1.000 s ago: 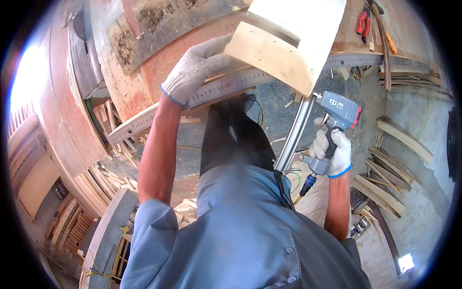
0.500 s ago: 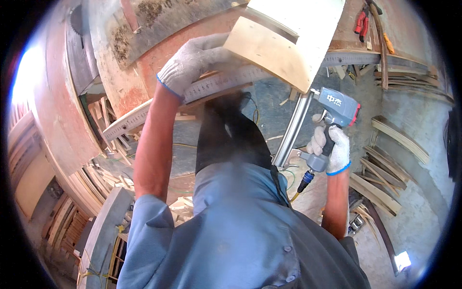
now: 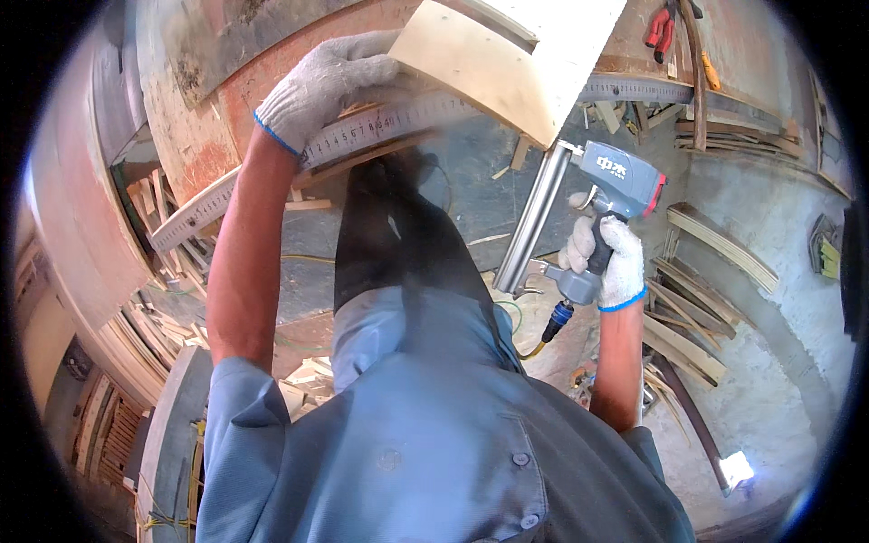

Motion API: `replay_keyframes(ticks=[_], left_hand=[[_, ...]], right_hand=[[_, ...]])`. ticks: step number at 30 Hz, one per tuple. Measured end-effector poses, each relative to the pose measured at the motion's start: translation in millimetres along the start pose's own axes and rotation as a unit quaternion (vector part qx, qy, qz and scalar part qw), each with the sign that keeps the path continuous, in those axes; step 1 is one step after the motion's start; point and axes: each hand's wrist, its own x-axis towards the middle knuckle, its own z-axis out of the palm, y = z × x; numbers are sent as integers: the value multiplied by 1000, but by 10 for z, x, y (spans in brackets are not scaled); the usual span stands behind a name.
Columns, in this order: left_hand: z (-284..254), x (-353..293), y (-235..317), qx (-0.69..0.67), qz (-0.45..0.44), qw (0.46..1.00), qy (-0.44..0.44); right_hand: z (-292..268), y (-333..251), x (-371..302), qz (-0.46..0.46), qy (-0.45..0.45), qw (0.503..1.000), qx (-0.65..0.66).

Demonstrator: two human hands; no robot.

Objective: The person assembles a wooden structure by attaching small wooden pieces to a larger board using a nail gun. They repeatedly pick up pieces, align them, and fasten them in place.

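My right hand [image 3: 605,262], in a white knit glove, is wrapped round the handle of a grey pneumatic nail gun [image 3: 618,176]. Its nose meets the lower corner of a pale wooden workpiece [image 3: 480,68], and a long silver magazine [image 3: 534,222] slants down from it toward my body. A hose hangs from the handle's base. My left hand [image 3: 324,86], also gloved, grips the left end of the wooden workpiece, with its fingertips partly behind the board. A white panel [image 3: 579,54] joins the workpiece at the upper right.
A steel measuring rule [image 3: 389,122] runs along the workbench's near edge. Red-handled pliers [image 3: 661,34] and a wooden-handled tool [image 3: 699,81] lie at the upper right. Curved wood strips [image 3: 722,242] are stacked on the floor at right; scrap pieces [image 3: 308,385] lie beside my legs.
The whole scene has shifted left and slightly up in view. Both hands keep their grips, and the nail gun's nose stays at the workpiece's corner.
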Motion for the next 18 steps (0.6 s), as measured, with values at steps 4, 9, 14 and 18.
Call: replay_keyframes(ticks=[4,9,14,18], left_hand=[[-41,-1,-53,92,17,996,12],[-1,19,-64,68,31,997,7],[6,36,-71,81,32,996,8],[8,33,-69,69,41,997,7]], right_hand=[[94,-144,-201,-28,38,997,-57],[357,-381,-498,-73,104,978,-166],[588,-479,-513,-66,86,965,-237],[658,-468,-383,-62,52,964,-252]])
